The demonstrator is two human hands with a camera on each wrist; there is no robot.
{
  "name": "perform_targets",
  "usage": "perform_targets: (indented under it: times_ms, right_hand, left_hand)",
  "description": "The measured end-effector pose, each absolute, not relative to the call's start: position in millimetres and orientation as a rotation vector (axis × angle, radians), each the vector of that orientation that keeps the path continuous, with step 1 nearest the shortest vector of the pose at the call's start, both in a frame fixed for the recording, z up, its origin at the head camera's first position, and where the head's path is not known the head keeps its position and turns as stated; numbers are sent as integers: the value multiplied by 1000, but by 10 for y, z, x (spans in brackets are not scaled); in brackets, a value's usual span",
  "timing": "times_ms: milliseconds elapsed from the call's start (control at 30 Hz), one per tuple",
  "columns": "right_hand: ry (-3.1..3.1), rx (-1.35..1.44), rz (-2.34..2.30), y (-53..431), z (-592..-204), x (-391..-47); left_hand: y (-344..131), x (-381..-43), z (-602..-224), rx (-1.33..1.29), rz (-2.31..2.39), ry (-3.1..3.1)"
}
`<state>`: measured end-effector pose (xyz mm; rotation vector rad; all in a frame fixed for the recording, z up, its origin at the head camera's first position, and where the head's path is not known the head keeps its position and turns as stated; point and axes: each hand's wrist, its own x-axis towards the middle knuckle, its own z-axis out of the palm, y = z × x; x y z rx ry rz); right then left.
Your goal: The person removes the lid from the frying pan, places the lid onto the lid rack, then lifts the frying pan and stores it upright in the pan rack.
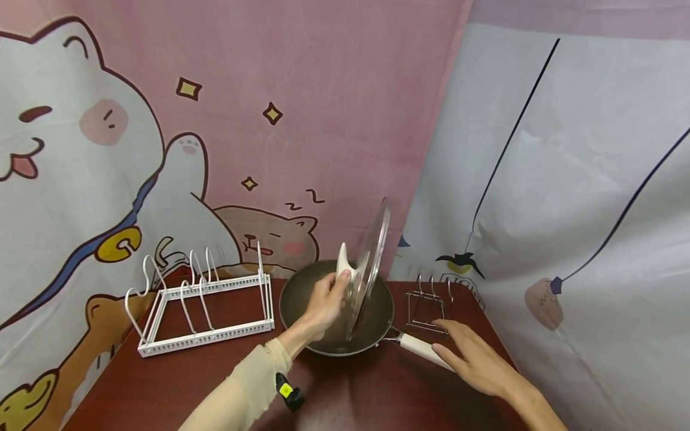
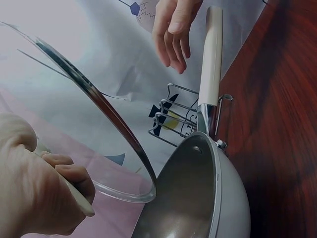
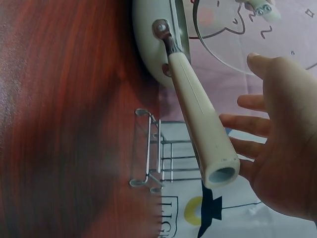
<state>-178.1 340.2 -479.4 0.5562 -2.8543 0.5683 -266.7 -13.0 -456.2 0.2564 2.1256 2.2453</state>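
My left hand (image 1: pixel 326 302) grips the white handle (image 1: pixel 343 260) of a round glass lid (image 1: pixel 374 257). The lid stands nearly upright, its lower edge over the inside of a frying pan (image 1: pixel 299 296). Grey-brown inside and pale outside, the pan sits on the table with its cream handle (image 1: pixel 424 349) pointing to the right and toward me. My right hand (image 1: pixel 477 358) hovers at the end of that handle, fingers spread and loosely bent, holding nothing. In the right wrist view, the fingers (image 3: pixel 247 124) overlap the side of the pan handle (image 3: pixel 203 119).
A white rack (image 1: pixel 207 337) with upright dividers stands left of the pan. Behind the pan handle is a small metal wire rack (image 1: pixel 409 308). Printed cartoon curtains (image 1: pixel 350 120) hang behind the dark red table (image 1: pixel 334 395). A black strap (image 1: pixel 288 392) is on my left forearm.
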Motion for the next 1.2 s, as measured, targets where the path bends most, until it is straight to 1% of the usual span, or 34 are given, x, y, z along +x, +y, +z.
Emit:
perform_targets:
  times_ms: [567,1200]
  right_hand:
    - [-2797,483,699,3688,-4799,-1980]
    - [-2738,347,795,3913,-4919,-2194]
  left_hand:
    - [-100,-2671,-4584,253,2263,2082]
    - [-35,-2618,-4575,247,2240,2075]
